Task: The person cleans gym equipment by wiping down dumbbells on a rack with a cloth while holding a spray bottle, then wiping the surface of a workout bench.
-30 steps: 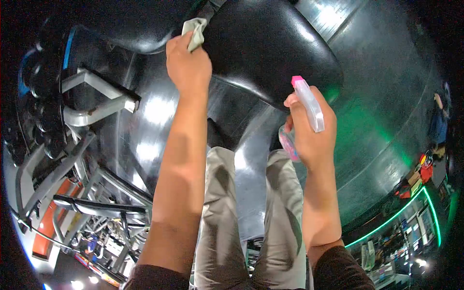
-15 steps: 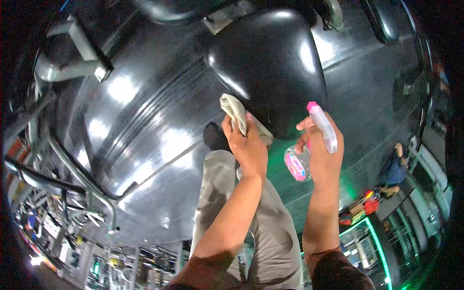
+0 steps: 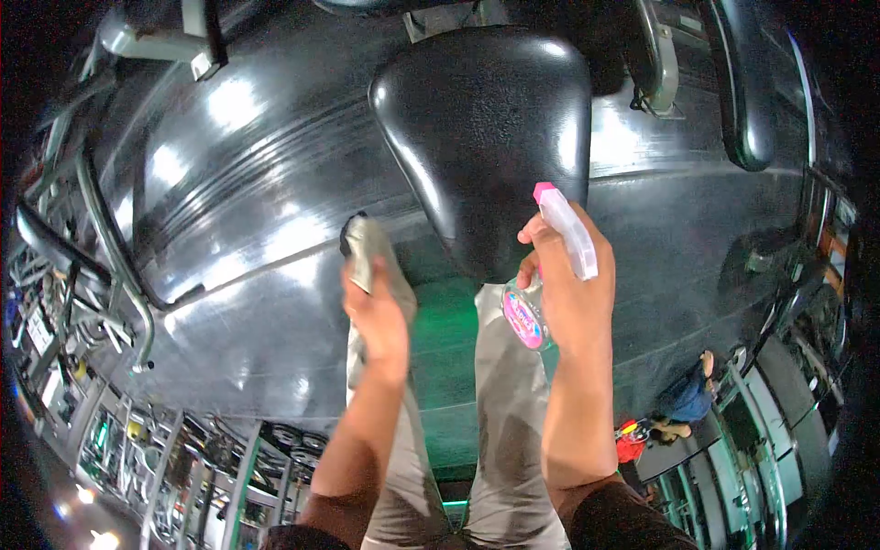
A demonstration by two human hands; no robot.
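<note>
My left hand (image 3: 378,312) is closed on a light-coloured cloth (image 3: 364,258), held above my left leg and away from the seat. My right hand (image 3: 579,275) grips a clear spray bottle (image 3: 525,316) by its neck. The bottle has a white and pink trigger head and a pink and blue label. Directly ahead is a padded black seat (image 3: 486,128), whose near end lies just beyond my right hand and the bottle.
Metal-framed gym equipment (image 3: 110,238) stands at the left, and a black pad (image 3: 742,101) at the upper right. Another person (image 3: 687,399) is at the lower right, near a red item (image 3: 630,446). Dark, shiny flooring (image 3: 275,220) surrounds the seat.
My left hand moved with the cloth from the seat area toward my right leg, then back left over my left leg. My right hand still holds the bottle. The view has turned.
</note>
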